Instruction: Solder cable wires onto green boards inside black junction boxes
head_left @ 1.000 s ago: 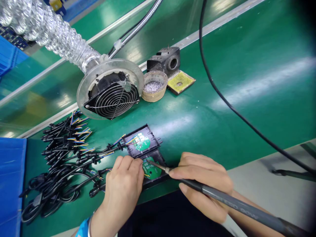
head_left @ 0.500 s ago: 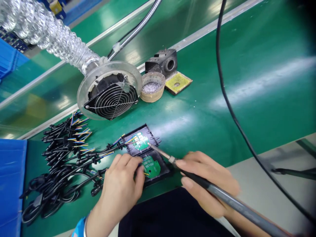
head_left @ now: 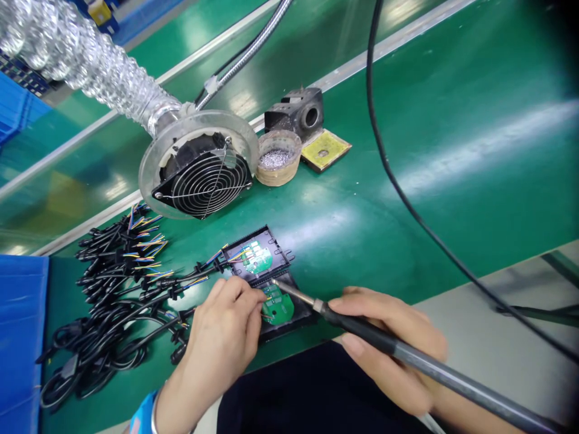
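Observation:
My right hand point(head_left: 389, 343) grips a grey soldering iron point(head_left: 407, 357) like a pen. Its metal tip rests at the top edge of the near green circuit board point(head_left: 277, 306), which sits in a black plastic housing point(head_left: 289, 319). My left hand point(head_left: 221, 337) is pinched at the left edge of that board, where thin coloured wires meet it; what the fingers hold is too small to make out. A second black housing with a green board point(head_left: 256, 258) lies just behind, with a black cable point(head_left: 181, 281) running off to the left.
A pile of black cables with coloured wire ends point(head_left: 113, 289) lies to the left, beside a blue bin point(head_left: 20, 337). Behind stand a fume extractor fan point(head_left: 203, 178) on a foil duct, a dish of solder scraps point(head_left: 277, 161), an iron stand with yellow sponge point(head_left: 312, 129). The iron's black cord point(head_left: 407, 205) crosses the green belt.
The iron's tip has come back from the far board to the near board's top edge. My left hand has stayed pinched at the near board.

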### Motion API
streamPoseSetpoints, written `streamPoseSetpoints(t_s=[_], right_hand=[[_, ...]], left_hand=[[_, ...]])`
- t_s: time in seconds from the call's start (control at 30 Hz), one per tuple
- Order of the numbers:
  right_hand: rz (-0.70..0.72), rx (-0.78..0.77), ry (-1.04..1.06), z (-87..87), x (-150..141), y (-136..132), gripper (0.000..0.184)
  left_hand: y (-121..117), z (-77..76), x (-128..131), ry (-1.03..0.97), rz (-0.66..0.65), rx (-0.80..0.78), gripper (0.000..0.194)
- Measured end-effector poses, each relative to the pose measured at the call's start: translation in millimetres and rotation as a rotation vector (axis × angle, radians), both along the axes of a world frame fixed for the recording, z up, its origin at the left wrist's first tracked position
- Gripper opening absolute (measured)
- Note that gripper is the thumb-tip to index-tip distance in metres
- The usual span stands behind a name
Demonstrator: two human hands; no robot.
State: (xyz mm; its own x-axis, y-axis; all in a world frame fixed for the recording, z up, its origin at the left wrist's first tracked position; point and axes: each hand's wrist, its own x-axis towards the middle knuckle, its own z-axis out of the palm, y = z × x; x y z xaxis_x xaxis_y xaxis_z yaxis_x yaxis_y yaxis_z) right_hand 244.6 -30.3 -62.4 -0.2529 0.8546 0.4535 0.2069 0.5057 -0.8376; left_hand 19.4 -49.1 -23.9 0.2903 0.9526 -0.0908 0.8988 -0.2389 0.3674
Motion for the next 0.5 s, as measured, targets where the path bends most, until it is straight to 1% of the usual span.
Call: streamPoseSetpoints(t_s=[0.13,0.33,0.5], right_hand=[[0.007,0.048,0.077,-1.7,-2.9,2.6,0.031],[0.072,-0.026,0.065,4.1,-6.0,7.9,0.027],[0.085,-0.039,0.064,3.0,-4.1,7.2,0.026]], left_hand=[[2.1,1.7,2.6,0.07,-0.022,0.023,0.022],[3.2,1.8,5.4,0.138,-0.03,0.067,0.02],[2.4,0.4,3.5,0.106,-0.036,0.075,0.02]])
